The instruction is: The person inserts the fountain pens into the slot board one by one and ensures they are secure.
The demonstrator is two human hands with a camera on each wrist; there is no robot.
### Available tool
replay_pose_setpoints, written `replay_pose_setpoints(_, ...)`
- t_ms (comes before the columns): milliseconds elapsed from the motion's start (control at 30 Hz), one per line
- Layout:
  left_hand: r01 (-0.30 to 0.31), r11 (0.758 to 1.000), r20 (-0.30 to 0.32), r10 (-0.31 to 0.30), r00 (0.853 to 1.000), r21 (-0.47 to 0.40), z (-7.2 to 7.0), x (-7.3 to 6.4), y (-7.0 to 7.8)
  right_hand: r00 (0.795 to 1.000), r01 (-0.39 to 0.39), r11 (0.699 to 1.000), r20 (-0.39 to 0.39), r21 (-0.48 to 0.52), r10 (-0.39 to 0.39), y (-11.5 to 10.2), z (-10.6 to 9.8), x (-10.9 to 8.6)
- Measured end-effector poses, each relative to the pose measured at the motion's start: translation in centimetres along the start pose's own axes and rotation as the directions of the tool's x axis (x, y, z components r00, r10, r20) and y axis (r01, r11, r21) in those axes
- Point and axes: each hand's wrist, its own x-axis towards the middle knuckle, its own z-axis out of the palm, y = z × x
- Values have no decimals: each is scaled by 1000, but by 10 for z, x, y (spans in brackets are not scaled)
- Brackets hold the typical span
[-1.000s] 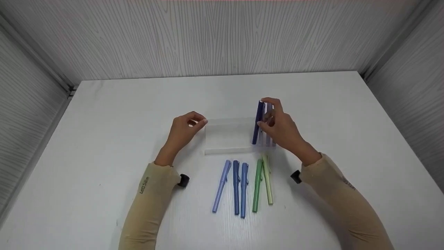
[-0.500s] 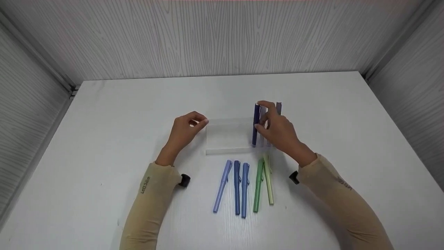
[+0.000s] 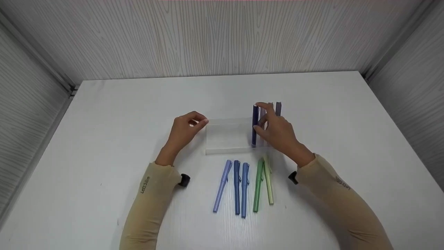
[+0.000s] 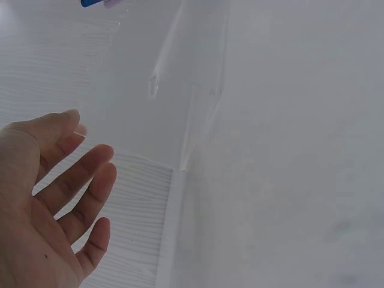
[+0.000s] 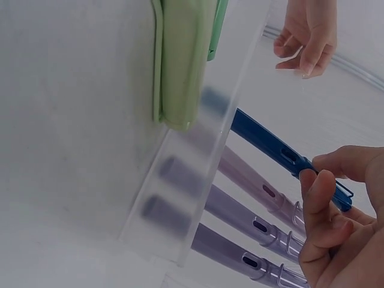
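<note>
A clear plastic box (image 3: 229, 151) lies on the table between the hands. My left hand (image 3: 185, 128) pinches its left far corner between thumb and forefinger; the other fingers are loosely bent, as the left wrist view shows. With thumb and fingers my right hand (image 3: 280, 133) holds a dark blue pen (image 3: 255, 118) at the box's right part. In the right wrist view the near end of this blue pen (image 5: 261, 135) shows blurred through the box wall. Alongside it lie a pinkish pen (image 5: 246, 174) and two purple pens (image 5: 240, 216), partly hidden by the right hand in the head view.
On the near side of the box several pens lie on the white table (image 3: 104, 139): a light blue pen (image 3: 221, 189), two mid-blue pens (image 3: 237, 189), a green pen (image 3: 257, 189) and a pale green pen (image 3: 269, 184). A grey wood-grain panel (image 3: 222, 38) stands behind.
My right hand has shifted slightly left with the dark blue pen, which now stands straighter, in line with the purple ones. The left hand stays at the box corner.
</note>
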Motion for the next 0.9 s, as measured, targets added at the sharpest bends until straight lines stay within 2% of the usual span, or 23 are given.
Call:
replay_pose_setpoints(567,18,1000,9,-18,1000,-10,-3,-2,-1,992,-86,994,84,-68,92,-5,-2,5)
replay_pose_setpoints(800,30,1000,7,-30,1000,1,-2,0,-1,993,-66,993,91,-101,75,-2,-4,9)
replay_pose_setpoints(900,40,999,7,-40,999,4,-2,0,-1,990,-83,992,104,-96,93,-2,-5,10)
